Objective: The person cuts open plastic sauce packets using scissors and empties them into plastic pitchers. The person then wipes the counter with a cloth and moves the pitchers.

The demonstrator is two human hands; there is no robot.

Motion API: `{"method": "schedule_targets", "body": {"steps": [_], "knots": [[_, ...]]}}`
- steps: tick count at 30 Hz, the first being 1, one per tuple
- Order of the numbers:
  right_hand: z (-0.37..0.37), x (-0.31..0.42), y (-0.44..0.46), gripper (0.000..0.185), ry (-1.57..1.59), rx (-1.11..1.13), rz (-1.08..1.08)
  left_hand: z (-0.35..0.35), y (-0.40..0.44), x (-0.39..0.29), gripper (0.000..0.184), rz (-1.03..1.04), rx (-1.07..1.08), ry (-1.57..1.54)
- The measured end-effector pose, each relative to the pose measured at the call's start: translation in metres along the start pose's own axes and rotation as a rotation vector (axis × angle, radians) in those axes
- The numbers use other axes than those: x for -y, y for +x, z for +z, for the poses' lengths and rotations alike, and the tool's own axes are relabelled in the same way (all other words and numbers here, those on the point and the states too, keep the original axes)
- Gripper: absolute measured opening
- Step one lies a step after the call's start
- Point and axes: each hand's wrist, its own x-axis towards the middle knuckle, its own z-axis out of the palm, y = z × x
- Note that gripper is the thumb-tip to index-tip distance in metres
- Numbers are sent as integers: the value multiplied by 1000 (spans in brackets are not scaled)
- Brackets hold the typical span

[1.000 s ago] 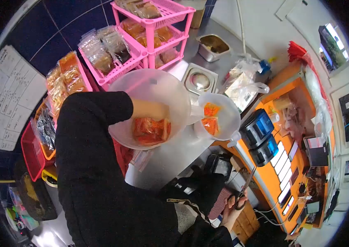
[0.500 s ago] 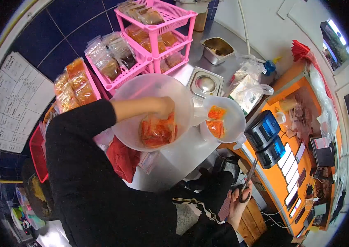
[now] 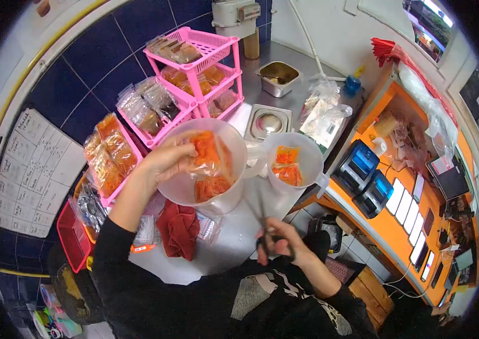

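In the head view, my left hand (image 3: pixel 168 160) grips a clear plastic packet (image 3: pixel 208 151) of orange-red food. It holds the packet over the mouth of a large translucent plastic jug (image 3: pixel 238 141), where another orange-red packet (image 3: pixel 212 187) lies lower down. My right hand (image 3: pixel 290 243) is closed around the handles of a pair of scissors (image 3: pixel 263 219), in front of the jug with the blades pointing up and away from me. The blades are blurred by motion. Beside the large jug stands a smaller translucent jug (image 3: pixel 315 161) with orange packets (image 3: pixel 289 174) inside.
Pink stacked baskets (image 3: pixel 208 53) of filled bags stand behind, with more bagged food (image 3: pixel 109 152) to the left. A dark red cloth (image 3: pixel 178 229) lies on the steel counter (image 3: pixel 231 237). Beyond are a steel lid (image 3: pixel 269 121) and pan (image 3: pixel 279 78). Phones and blue-topped printers (image 3: pixel 358 161) sit on an orange desk.
My left hand has come up from inside the large jug with a packet. My right hand has brought the scissors from low at the right to in front of the jug.
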Motion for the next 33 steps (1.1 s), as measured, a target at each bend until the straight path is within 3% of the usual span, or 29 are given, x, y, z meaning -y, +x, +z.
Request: {"method": "schedule_targets", "body": {"steps": [1, 2, 4, 5, 7, 11, 15, 19, 25, 27, 28, 30, 31, 33], "knots": [[7, 1, 10, 52, -37, 60, 25, 1, -1, 1, 49, 29, 64, -226], [12, 7, 15, 52, -27, 50, 12, 2, -3, 1, 49, 20, 71, -212], [19, 22, 22, 74, -19, 72, 114, 9, -4, 4, 48, 189, 48, -235], [17, 24, 23, 74, -21, 65, 98, 10, -4, 5, 48, 191, 60, -222], [11, 25, 20, 47, 73, 98, 121, 10, -8, 11, 52, 261, 7, -339], [10, 32, 10, 54, -46, 142, 90, 7, -16, 22, 54, 356, -45, -437], [21, 47, 21, 56, 40, 102, 40, 11, -26, 20, 56, 412, 43, -471], [16, 40, 54, 51, -19, 62, -75, 13, -33, 26, 58, 392, -15, -491], [14, 52, 76, 42, -57, 53, -108, 18, -40, 25, 61, 396, 60, -387], [14, 52, 76, 41, -44, 46, -93, 19, -43, 21, 37, 382, 143, -384], [13, 52, 76, 40, -31, 42, -80, 15, -41, 21, 37, 382, 140, -389], [12, 54, 74, 39, -59, 52, -56, 6, -36, 22, 12, 356, 5, -357], [12, 54, 74, 39, -87, 61, -38, 6, -34, 21, 12, 354, 1, -362], [13, 54, 72, 39, -106, 53, -23, 7, -31, 17, 23, 518, -42, 3]]}}
